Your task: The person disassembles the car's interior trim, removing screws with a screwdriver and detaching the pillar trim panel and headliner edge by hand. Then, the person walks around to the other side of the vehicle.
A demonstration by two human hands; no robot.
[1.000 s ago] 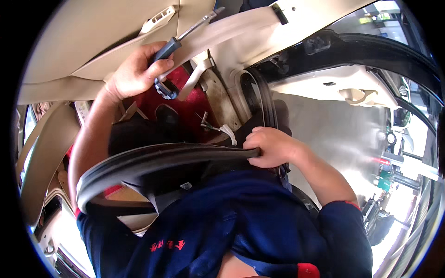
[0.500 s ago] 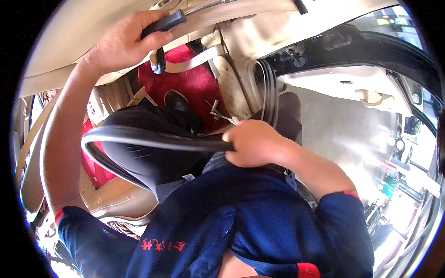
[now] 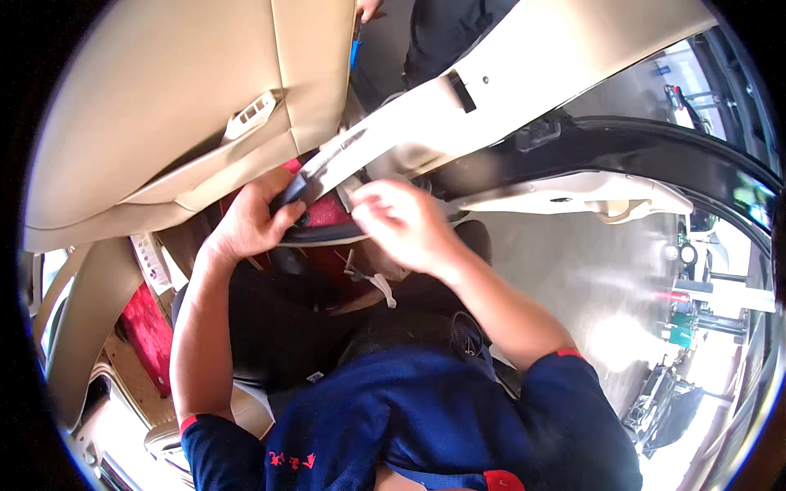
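Note:
My left hand (image 3: 250, 219) is wrapped round the dark handle (image 3: 292, 190) of a tool, its thumb along the grip. The handle lies against the lower end of a pale pillar trim (image 3: 409, 123), and its far end is hard to make out. Below that hand, a black rubber seal strip (image 3: 323, 236) curves across toward my right hand. My right hand (image 3: 405, 225), smeared by motion, is raised beside the trim, close to the strip; its fingers are too blurred to show a grip.
A beige seat back (image 3: 180, 90) fills the upper left. Red carpet (image 3: 329, 211) shows below the trim, with loose wiring connectors (image 3: 381, 286) by my legs. Another person's dark trousers (image 3: 450, 37) and hand (image 3: 369, 9) appear beyond. The car's black door frame (image 3: 639, 147) curves at right.
My left hand has come down and right with the tool. My right hand has moved up and forward. The seal strip's loop no longer lies across my lap, and the view has shifted.

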